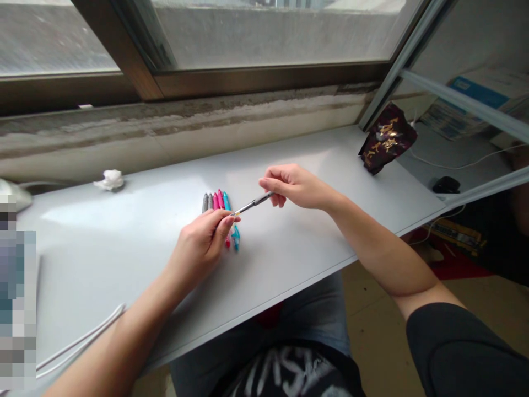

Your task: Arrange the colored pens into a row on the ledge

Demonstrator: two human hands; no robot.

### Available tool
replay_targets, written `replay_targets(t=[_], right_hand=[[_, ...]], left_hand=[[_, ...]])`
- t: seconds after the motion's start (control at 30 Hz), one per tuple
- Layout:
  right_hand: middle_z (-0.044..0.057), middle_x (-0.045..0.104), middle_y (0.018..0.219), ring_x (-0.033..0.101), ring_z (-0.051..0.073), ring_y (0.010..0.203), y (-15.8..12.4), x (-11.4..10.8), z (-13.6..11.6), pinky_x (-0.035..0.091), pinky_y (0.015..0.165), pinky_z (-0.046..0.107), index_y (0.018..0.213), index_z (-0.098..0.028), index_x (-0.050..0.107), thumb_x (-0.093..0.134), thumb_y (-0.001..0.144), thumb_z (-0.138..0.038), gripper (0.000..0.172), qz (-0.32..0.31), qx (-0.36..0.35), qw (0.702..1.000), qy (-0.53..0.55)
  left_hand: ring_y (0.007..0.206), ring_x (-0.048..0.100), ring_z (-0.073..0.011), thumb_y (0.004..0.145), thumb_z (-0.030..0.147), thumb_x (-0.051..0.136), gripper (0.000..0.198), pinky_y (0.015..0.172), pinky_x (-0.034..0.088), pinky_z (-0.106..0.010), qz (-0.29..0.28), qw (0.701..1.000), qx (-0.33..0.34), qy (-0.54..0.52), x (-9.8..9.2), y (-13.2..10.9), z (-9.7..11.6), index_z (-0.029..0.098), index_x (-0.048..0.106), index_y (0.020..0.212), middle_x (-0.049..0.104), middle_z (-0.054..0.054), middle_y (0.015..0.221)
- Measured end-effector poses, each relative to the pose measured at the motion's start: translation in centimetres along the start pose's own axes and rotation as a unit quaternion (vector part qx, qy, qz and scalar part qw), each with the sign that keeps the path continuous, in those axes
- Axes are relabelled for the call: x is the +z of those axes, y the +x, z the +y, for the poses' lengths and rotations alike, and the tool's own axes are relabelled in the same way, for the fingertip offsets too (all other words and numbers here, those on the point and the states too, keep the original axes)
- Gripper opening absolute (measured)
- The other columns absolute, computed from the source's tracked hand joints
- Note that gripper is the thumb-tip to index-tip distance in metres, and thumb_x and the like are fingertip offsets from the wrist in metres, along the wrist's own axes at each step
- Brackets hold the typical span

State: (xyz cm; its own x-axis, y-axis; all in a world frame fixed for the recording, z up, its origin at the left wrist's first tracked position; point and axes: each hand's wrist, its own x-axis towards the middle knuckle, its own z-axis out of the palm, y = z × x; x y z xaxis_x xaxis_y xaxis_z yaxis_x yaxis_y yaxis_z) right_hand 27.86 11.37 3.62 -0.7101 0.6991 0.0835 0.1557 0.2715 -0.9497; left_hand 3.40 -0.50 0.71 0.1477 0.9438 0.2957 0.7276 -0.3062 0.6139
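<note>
Reading the head feed: my view has both of the person's hands over a white shelf [124,270], working on one slim grey pen [253,203]. Right hand [294,186]: thumb and fingertips pinched narrow on the pen's dark grey end, other fingers curled in. Left hand [197,247]: fingers closed in on the pale tip, which sits right at the fingertips; the fingers partly hide the contact, but the grip looks firm.

Pen's long axis runs slightly tilted across the view, from the right fingertips down-left to the left fingertips, held clear above the shelf and bridging the gap between the hands. Left hand is nearer the pale tip, right hand nearer the grey end.

Directly under and just beyond the left fingers, a row of pens [217,205] lies side by side: grey, pink, teal. Their lower ends poke out beside the left fingertips. Well beyond the left hand, a crumpled white tissue [109,180]. Well past the right fingers, a dark maroon bag with gold print [387,144].
</note>
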Motion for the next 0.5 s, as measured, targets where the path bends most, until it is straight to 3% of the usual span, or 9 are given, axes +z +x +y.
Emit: replay_targets(t=[0.1, 0.2, 0.27, 0.37, 0.5], right_hand=[[-0.001, 0.065, 0.077, 0.061, 0.011, 0.068, 0.11, -0.24, 0.23, 0.049, 0.063, 0.023, 0.093, -0.018, 0.058, 0.082, 0.09, -0.039, 0.032, 0.005, -0.031, 0.999, 0.007], [0.0, 0.066, 0.095, 0.063, 0.012, 0.079, 0.15, -0.41, 0.34, 0.053, 0.069, 0.024, 0.11, -0.019, 0.061, 0.093, 0.078, -0.035, 0.048, 0.022, -0.048, 0.999, 0.005], [0.001, 0.067, 0.092, 0.063, 0.013, 0.076, 0.24, -0.32, 0.41, 0.052, 0.068, 0.025, 0.107, -0.018, 0.062, 0.086, 0.087, -0.045, 0.042, 0.021, -0.021, 1.0, 0.008], [0.001, 0.064, 0.072, 0.059, 0.012, 0.066, 0.45, -0.13, 0.61, 0.048, 0.064, 0.025, 0.083, -0.017, 0.06, 0.067, 0.101, -0.054, 0.041, 0.0, 0.011, 1.0, 0.014], [-0.002, 0.064, 0.075, 0.056, 0.011, 0.067, 0.49, -0.41, 0.68, 0.045, 0.062, 0.024, 0.092, -0.016, 0.066, 0.083, 0.087, -0.032, 0.024, 0.017, -0.028, 0.998, 0.044]], left_hand=[[0.079, 0.07, -0.0209, 0.109, 0.042, 0.045, 0.039, 0.08, 0.057, -0.033, -0.003, 1.0, 0.001, -0.005, 0.14, 0.02, -0.05, 0.02, 0.075, 0.1, 0.079, -0.008, 0.094], [0.082, 0.071, -0.0217, 0.111, 0.043, 0.042, 0.041, 0.081, 0.057, -0.034, -0.001, 1.0, -0.001, 0.0, 0.13, 0.04, -0.1, 0.02, 0.076, 0.103, 0.079, -0.008, 0.095], [0.084, 0.071, -0.0225, 0.111, 0.043, 0.042, 0.043, 0.083, 0.056, -0.035, 0.006, 1.0, 0.004, 0.007, 0.08, 0.04, -0.14, 0.02, 0.077, 0.102, 0.078, -0.008, 0.095], [0.084, 0.071, -0.0229, 0.112, 0.044, 0.042, 0.044, 0.083, 0.055, -0.036, 0.011, 1.0, 0.009, 0.007, 0.07, 0.0, -0.29, 0.019, 0.077, 0.103, 0.078, -0.008, 0.093], [0.086, 0.071, -0.0235, 0.111, 0.045, 0.045, 0.042, 0.082, 0.055, -0.036, -0.004, 1.0, 0.015, -0.001, 0.11, -0.01, -0.54, 0.019, 0.077, 0.106, 0.077, -0.008, 0.095]])
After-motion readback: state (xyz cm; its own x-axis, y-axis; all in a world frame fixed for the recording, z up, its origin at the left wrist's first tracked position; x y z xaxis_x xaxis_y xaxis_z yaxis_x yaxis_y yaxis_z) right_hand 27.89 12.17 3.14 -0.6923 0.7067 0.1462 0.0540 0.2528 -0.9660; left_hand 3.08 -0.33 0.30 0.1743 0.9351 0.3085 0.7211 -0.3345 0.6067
